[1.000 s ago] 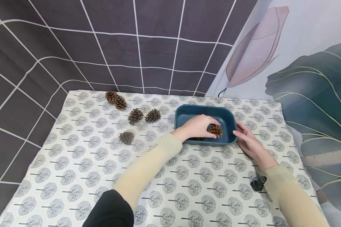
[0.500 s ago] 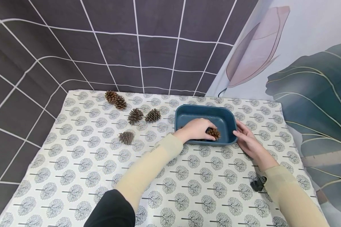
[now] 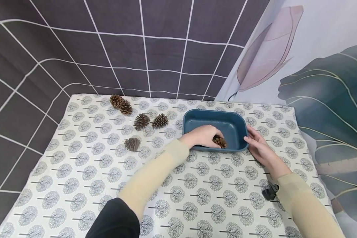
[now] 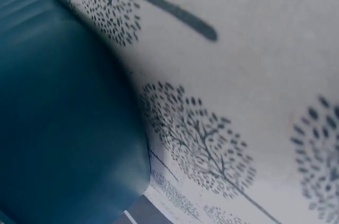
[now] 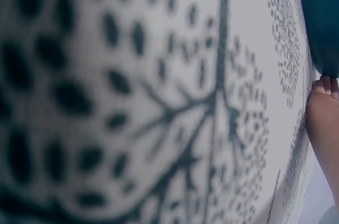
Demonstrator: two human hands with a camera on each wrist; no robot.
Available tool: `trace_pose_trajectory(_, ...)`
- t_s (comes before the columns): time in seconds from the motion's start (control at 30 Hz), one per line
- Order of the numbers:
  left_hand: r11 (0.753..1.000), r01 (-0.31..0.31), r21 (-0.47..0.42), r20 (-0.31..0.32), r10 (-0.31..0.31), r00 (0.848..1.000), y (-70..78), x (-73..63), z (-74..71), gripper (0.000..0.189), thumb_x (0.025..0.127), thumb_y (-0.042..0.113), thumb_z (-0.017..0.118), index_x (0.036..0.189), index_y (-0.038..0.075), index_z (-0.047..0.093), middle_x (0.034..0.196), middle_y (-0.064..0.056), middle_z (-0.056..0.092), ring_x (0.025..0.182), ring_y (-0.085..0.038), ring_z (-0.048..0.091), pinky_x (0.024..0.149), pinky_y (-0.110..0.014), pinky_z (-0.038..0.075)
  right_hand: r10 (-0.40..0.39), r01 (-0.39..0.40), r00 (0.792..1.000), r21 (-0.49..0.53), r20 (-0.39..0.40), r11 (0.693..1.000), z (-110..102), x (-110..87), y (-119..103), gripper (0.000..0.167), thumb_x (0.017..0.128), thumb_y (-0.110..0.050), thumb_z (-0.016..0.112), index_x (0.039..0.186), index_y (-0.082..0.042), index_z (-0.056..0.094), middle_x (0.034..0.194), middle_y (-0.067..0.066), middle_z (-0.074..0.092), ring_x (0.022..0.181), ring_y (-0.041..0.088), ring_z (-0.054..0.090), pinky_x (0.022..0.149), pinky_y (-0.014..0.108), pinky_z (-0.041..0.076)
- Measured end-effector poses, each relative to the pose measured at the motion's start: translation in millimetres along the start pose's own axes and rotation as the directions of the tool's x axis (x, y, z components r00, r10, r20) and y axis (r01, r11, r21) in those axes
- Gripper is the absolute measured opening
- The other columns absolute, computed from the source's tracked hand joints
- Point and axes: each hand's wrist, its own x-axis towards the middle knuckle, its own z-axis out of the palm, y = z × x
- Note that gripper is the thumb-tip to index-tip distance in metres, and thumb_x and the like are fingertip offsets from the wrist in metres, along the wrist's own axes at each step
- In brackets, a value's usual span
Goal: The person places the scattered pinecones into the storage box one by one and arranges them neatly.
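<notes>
My left hand [image 3: 207, 135] reaches down into a dark blue rectangular tub [image 3: 215, 114] and holds a brown pine cone [image 3: 220, 142] between thumb and fingers, low near the tub's front wall. What lies under the palm is hidden. At the tub's right end my right hand [image 3: 261, 150] rests with fairly straight fingers touching the outer wall and the thumb at the rim. The left wrist view is filled by the tub's outer side [image 4: 63, 113] and the cloth. In the right wrist view, my right hand's fingertips [image 5: 327, 84] meet the tub [image 5: 320, 17].
Several pine cones lie left of the tub: a touching pair [image 3: 121, 104] at the back, two [image 3: 141, 122] in the middle, and a greyer one [image 3: 132, 144] nearer me. A tree-printed cloth [image 3: 113, 191] covers the table. Dark gridded fabric [image 3: 163, 53] hangs behind.
My left hand has shifted the pine cone leftward and toward the tub's front wall. My right hand, the tub and the pine cones on the cloth stay put.
</notes>
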Motion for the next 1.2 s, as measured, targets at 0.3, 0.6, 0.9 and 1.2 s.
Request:
trace_pose_trajectory(0.3,1.0,-0.021,0.005,0.03,0.021,0.999,-4.8,-1.2,-1.0,0.047,0.099,0.037,0.075,0.142,0.018,0.068,0.142,0.002,0.071,0.135,-0.017,0.064,0.118,-0.029,0.051,0.0,0.0,1.0,-0.006,-0.003,1.0,0,0.6,1,0.068,0.109,0.003,0.047,0.168,-0.001,0.015,0.149,-0.015,0.051,0.135,-0.003,0.053,0.112,0.01,0.047)
trace_pose_trajectory(0.6,0.999,-0.03,0.028,0.013,0.029,0.999,-2.9,-6.8,-10.0,0.053,0.099,0.039,0.075,0.147,0.018,0.064,0.151,0.004,0.065,0.145,-0.016,0.056,0.125,-0.028,0.043,-0.012,0.012,1.0,0.007,-0.004,1.0,-2,-0.2,2,0.061,0.109,0.003,0.047,0.166,-0.009,0.029,0.149,-0.015,0.054,0.135,-0.002,0.054,0.112,0.012,0.048)
trace_pose_trajectory(0.9,0.998,-0.049,0.045,-0.064,0.051,0.997,-1.2,-29.0,-31.8,0.052,0.101,0.037,0.074,0.147,0.018,0.064,0.156,-0.001,0.061,0.149,-0.02,0.053,0.127,-0.037,0.043,-0.026,0.026,1.0,0.016,0.011,1.0,-2,-0.3,3,0.06,0.109,0.004,0.045,0.165,-0.01,0.031,0.15,-0.014,0.055,0.135,0.0,0.054,0.112,0.012,0.048)
trace_pose_trajectory(1.2,1.0,0.011,0.028,-0.173,-0.006,0.985,-11.8,-69.7,-55.3,0.046,0.102,0.026,0.073,0.146,0.014,0.064,0.153,-0.004,0.063,0.147,-0.023,0.055,0.13,-0.039,0.038,-0.01,0.01,1.0,0.0,0.008,1.0,-2,-0.1,2,0.064,0.11,0.002,0.046,0.168,-0.006,0.021,0.15,-0.015,0.053,0.135,-0.002,0.054,0.112,0.012,0.048)
